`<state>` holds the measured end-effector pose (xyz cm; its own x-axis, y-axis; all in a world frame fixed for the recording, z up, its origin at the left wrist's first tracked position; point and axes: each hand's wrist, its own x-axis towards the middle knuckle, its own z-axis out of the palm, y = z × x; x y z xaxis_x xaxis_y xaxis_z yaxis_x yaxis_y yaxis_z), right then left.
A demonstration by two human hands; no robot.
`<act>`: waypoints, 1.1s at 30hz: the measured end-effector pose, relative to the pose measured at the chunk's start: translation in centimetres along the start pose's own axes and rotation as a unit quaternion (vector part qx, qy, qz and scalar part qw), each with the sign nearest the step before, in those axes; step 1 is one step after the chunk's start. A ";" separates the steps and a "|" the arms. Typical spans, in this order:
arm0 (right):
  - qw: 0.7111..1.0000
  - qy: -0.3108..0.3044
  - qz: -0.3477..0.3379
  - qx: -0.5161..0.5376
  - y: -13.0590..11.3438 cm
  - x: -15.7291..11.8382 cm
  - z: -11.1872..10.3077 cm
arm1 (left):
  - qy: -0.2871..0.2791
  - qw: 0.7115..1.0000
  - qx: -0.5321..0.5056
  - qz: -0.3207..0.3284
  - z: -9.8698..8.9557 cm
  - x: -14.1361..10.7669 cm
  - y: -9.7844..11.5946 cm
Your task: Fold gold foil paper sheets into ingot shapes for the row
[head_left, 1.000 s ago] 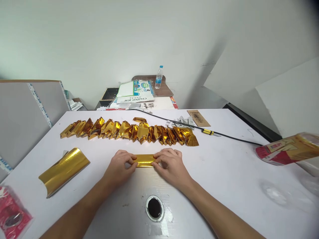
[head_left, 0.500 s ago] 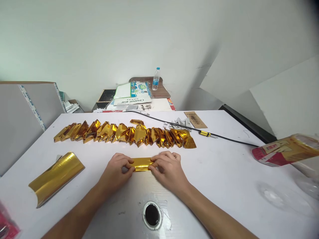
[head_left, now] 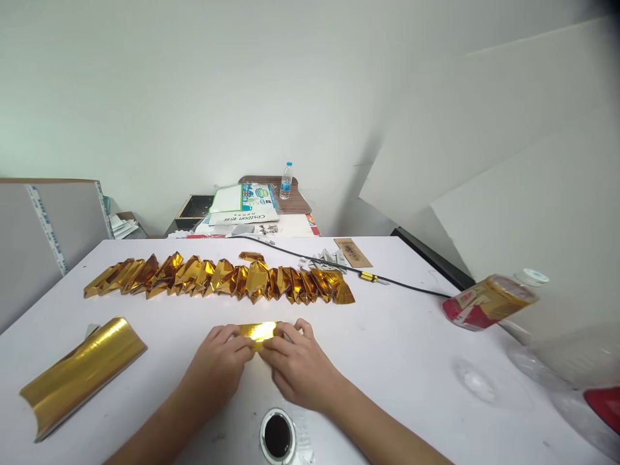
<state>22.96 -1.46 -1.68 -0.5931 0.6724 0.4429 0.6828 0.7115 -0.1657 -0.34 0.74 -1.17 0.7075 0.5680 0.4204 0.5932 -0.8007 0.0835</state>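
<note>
Between my two hands lies a folded strip of shiny gold foil paper (head_left: 261, 330), near the middle of the white table. My left hand (head_left: 223, 361) is closed on its left end, with the fingertips on the near edge. My right hand (head_left: 296, 363) grips the right end, its fingers curled over the near edge and the thumb tucked below. Beyond them stretches a long row of folded gold paper ingots (head_left: 223, 278), packed side by side. A curved stack of gold foil sheets (head_left: 84, 374) rests to the left of my left hand.
A black cable (head_left: 407, 284) crosses the back right, by a yellow-and-black tool (head_left: 368, 276), silver folded papers (head_left: 329, 259) and a brown card (head_left: 352, 252). A bottle with a red and gold label (head_left: 489, 300) lies at the right. In front is a round table hole (head_left: 278, 436).
The camera view has tilted up and turned right. My hands have drawn closer together, and their fingers now curl over the strip's near edge, which is bent.
</note>
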 end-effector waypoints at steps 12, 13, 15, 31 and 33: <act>0.983 0.003 0.164 0.087 0.7 -0.5 -0.3 | 0.009 0.996 -0.045 -0.071 -1.2 -1.1 -1.0; 0.981 -0.007 0.172 0.092 0.6 -0.5 -0.2 | 0.012 0.996 -0.037 -0.076 -1.1 -1.1 -0.9; 0.980 -0.016 0.169 0.104 0.5 -0.6 0.0 | 0.020 0.996 -0.024 -0.078 -0.8 -1.1 -0.7; 0.991 0.071 0.031 0.111 0.5 -1.1 -0.8 | -0.001 0.990 -0.121 -0.070 -0.8 -0.9 0.0; 0.988 0.078 0.062 0.118 0.7 -1.2 -0.7 | -0.009 0.991 -0.122 -0.048 -0.7 -1.0 0.0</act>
<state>24.50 -1.93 -1.71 -0.4249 0.7312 0.5338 0.6168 0.6654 -0.4205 -1.36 0.03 -0.94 0.6602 0.6461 0.3831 0.5496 -0.7631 0.3400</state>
